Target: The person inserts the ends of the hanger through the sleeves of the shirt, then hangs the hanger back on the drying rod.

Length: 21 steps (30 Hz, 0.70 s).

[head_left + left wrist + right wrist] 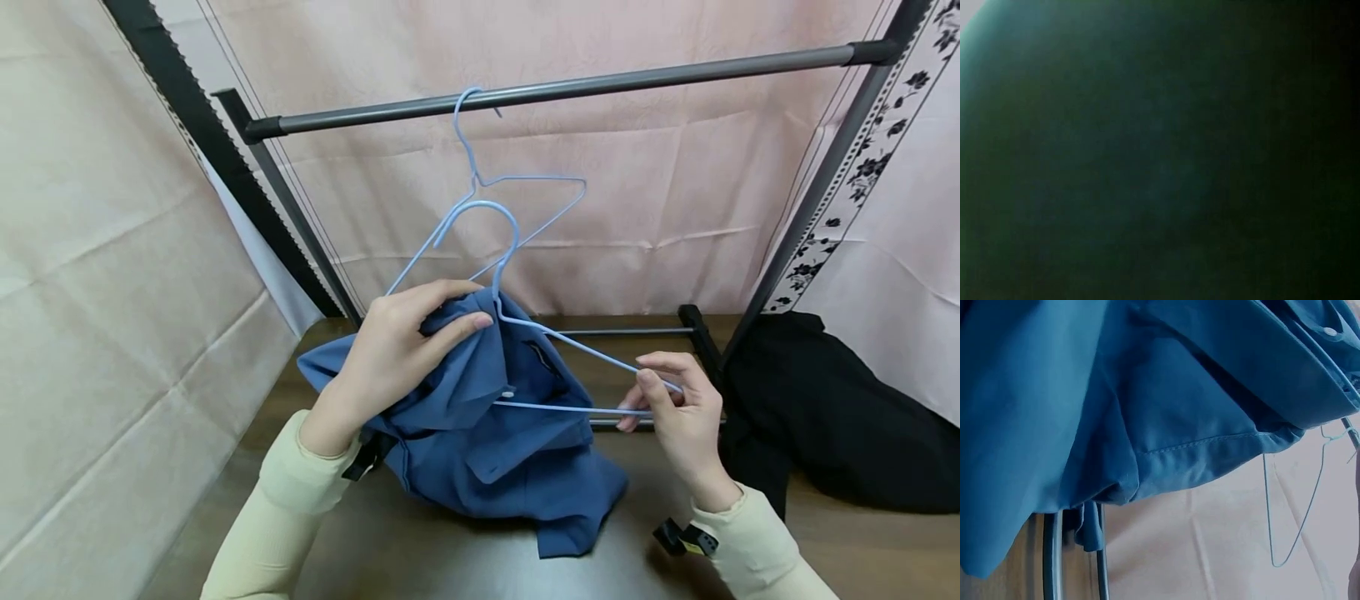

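Observation:
A blue button-up shirt (525,483) hangs bunched below the rail, a light-blue wire hanger (577,343) partly inside it. My left hand (390,350) grips the shirt near its collar, thumb in front, close to the base of the hanger's hook. With the right hand (678,408) I hold the hanger's right end, which sticks out of the shirt's opening. The hanger's left end is hidden under cloth. Folds of the shirt (1191,419) fill much of the right wrist view. The left wrist view is too dark and blurred to make anything out.
Behind the shirt, another light-blue hanger (474,171) hangs on a grey rail (600,86). Black cloth (847,417) lies at the right beside the rack's post. Pale curtains (135,250) enclose the left, back and right. Below is a brown wooden surface (420,558).

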{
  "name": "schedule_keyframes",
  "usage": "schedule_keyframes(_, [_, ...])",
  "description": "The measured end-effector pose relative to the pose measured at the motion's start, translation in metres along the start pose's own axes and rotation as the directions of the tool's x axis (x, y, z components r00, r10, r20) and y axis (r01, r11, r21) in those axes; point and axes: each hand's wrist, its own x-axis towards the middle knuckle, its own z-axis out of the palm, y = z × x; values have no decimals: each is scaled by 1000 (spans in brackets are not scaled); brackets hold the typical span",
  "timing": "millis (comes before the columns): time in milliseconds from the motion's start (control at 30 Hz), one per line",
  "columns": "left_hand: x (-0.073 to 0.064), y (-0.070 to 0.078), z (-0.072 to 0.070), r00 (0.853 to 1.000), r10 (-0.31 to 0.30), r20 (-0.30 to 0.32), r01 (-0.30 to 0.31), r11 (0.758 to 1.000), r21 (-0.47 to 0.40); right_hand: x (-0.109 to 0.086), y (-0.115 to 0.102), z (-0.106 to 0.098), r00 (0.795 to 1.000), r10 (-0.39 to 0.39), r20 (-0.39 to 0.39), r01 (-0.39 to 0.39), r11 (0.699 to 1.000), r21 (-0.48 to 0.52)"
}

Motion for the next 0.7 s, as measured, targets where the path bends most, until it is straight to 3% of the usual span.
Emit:
schedule_keyframes(167, [-1, -3, 3, 1000, 7, -9, -7, 1000, -18, 0, -1, 3, 998, 21, -58, -17, 997, 69])
schedule_keyframes(400, [1, -4, 2, 1000, 14, -7, -14, 1000, -28, 2, 2, 10, 993, -15, -115, 32, 989, 147])
schedule_keyframes(567, [1, -5, 0, 999, 15, -48, -16, 1000, -17, -1, 6, 10, 995, 4, -100, 20, 971, 238])
schedule_keyframes(700, [2, -5, -3, 996, 26, -85, -28, 999, -21, -4, 8, 11, 997, 57, -54, -43, 972, 232])
